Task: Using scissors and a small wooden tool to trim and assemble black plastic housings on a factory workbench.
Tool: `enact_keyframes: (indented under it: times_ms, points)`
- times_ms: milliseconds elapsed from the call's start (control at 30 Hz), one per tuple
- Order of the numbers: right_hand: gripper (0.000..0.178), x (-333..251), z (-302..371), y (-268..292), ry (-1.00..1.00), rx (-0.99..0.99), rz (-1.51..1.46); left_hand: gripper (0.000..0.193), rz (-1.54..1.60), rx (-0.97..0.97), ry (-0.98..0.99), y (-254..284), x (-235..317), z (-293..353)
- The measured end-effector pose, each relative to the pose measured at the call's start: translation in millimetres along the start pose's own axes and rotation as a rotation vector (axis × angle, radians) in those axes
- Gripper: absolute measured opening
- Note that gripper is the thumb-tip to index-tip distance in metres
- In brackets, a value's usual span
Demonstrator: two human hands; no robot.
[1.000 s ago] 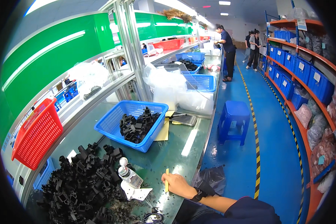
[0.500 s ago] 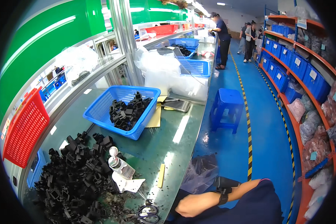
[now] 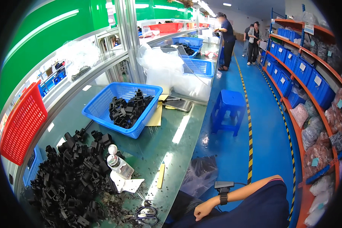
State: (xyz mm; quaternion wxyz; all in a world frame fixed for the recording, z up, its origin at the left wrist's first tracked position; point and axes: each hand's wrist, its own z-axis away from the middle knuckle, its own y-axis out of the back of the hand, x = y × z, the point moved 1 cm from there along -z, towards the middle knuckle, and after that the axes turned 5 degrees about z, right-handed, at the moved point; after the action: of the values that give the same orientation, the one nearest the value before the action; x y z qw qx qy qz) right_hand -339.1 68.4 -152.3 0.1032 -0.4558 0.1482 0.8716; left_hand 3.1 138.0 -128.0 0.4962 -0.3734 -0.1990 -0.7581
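My right hand [image 3: 204,209] lies low in the view against my dark clothing, beside the table's edge. Its fingers are curled in, and nothing shows in them. A black strap with a small box-shaped device [image 3: 223,187] is around that wrist. My left hand is out of view. On the green table, nearest the right hand, are dark-handled scissors [image 3: 146,215] and a yellow strip [image 3: 160,176]. Left of these stands a clear bottle [image 3: 120,168] with its white cap flipped up, next to a white paper piece [image 3: 131,185]. A large heap of black plastic parts [image 3: 70,178] spreads at the left.
A blue basket [image 3: 91,114] holds more black parts. Behind it are a scale [image 3: 180,104] and plastic bags [image 3: 159,72]. A red basket [image 3: 23,123] hangs at the left. A blue stool [image 3: 228,110] stands in the aisle, near shelves of blue bins [image 3: 302,68]. Several people stand farther off.
My right hand has shifted slightly right and its forearm sits a little higher in view. The view has tilted slightly, so table objects appear shifted left. Table items keep their arrangement.
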Motion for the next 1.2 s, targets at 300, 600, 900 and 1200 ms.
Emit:
enact_keyframes:
  times_ms: [300,600,900,1200]
  points:
    - [0.038,-4.7,18.8,3.7,-0.111,-0.208,-0.406,0.042,0.068,0.030,0.016,0.5,-3.7,11.3]
    - [0.031,-43.2,-3.6,18.7,0.096,-0.229,-0.413,0.044,0.173,0.062,0.048,-1.2,-8.2,27.8]
    - [0.029,-53.4,10.0,18.1,0.029,-0.031,-0.524,0.028,0.396,0.161,0.031,-1.2,0.5,79.9]
    - [0.029,-53.7,15.8,15.4,-0.080,-0.025,-0.563,0.018,0.596,-0.111,0.135,-0.3,21.0,39.2]
